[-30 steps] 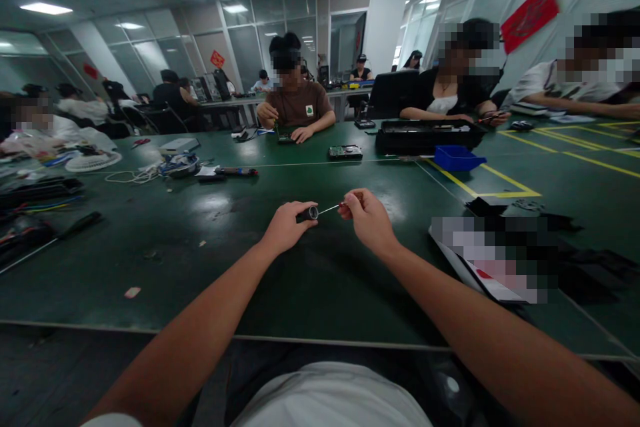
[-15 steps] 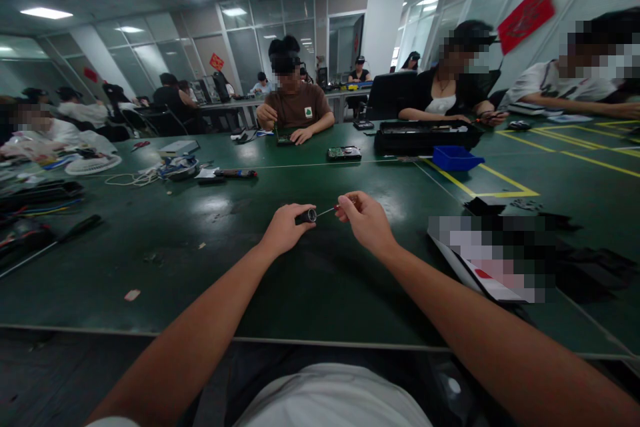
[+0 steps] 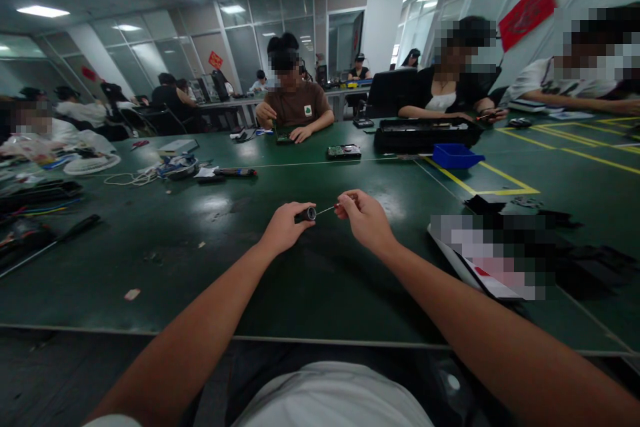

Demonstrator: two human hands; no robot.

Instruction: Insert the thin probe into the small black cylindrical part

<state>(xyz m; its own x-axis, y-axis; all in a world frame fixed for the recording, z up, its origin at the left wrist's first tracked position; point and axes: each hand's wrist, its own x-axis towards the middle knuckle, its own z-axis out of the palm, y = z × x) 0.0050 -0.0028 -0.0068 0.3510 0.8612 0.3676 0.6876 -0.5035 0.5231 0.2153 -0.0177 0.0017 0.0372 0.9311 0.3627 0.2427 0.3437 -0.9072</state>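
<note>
My left hand (image 3: 284,225) is closed round a short black cylinder (image 3: 306,214) whose round, ringed end faces right. What exactly the cylinder is, I cannot make out. Opposite it, my right hand (image 3: 363,212) pinches the reddish handle of a thin screwdriver (image 3: 327,210). The metal shaft points left, its tip at or very near the ringed end; whether they touch is not clear. Both hands are held above the green table (image 3: 320,293), and my right fingers hide most of the handle.
Across the table a person (image 3: 305,103) handles a circuit board. A hard drive (image 3: 344,151), a blue bin (image 3: 455,156) and a long black case (image 3: 426,135) lie ahead. To the left are a bundle of cables (image 3: 177,167) and a long screwdriver (image 3: 80,228); black pieces (image 3: 485,205) lie right.
Both hands keep almost the same pose, with the screwdriver still at the cylinder's end. The view has shifted very slightly.
</note>
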